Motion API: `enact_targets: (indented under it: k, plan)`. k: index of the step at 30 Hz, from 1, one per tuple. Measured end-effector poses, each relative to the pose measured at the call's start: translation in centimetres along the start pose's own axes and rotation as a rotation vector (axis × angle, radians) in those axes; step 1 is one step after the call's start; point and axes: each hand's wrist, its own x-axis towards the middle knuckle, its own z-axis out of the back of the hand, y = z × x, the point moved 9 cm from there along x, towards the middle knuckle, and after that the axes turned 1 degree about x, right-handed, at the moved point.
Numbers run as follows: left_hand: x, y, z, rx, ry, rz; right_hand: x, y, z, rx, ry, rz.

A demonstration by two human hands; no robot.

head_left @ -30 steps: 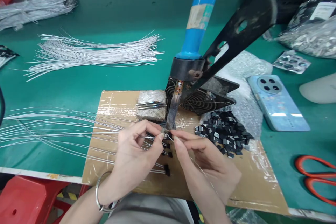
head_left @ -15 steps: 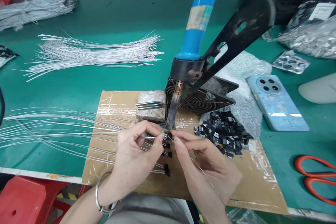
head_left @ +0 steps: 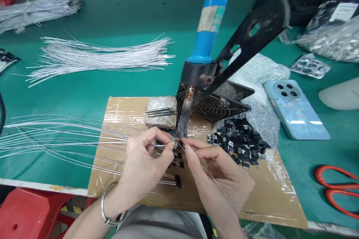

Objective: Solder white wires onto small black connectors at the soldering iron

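My left hand (head_left: 147, 166) pinches the end of a white wire (head_left: 160, 145), with a tiny metal piece at its tip, just under the soldering iron (head_left: 207, 33). The iron points down, held in a black metal stand (head_left: 252, 37), its tip between my hands. My right hand (head_left: 220, 175) is closed in a pinch on a thin strand of solder wire (head_left: 212, 176), which trails back across the palm. Below my left fingers lie white wires ending in small black connectors (head_left: 178, 181). What exactly sits at the tip is mostly hidden by my fingertips.
Behind the iron is a black fan (head_left: 213, 108). A pile of black connector pieces (head_left: 238, 140) lies to the right on the cardboard (head_left: 269, 198). A phone (head_left: 297, 110) and red-handled scissors (head_left: 336, 190) are farther right. A white wire bundle (head_left: 103, 56) lies at the back left.
Almost nothing differs. The iron and its stand have shifted slightly left, and my right hand has moved a little to the left; both pinches hold.
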Motion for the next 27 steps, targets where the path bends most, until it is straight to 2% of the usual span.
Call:
enact_targets:
  k: [16,27]
  plan:
    - [-0.41,-0.73,0.20,0.006,-0.017,-0.082,-0.04,0.31,-0.12,0.013,0.016,0.034]
    - [0.01,0.10,-0.13,-0.016,0.004,0.007,-0.21,-0.22,-0.03,0.018,-0.008,-0.014]
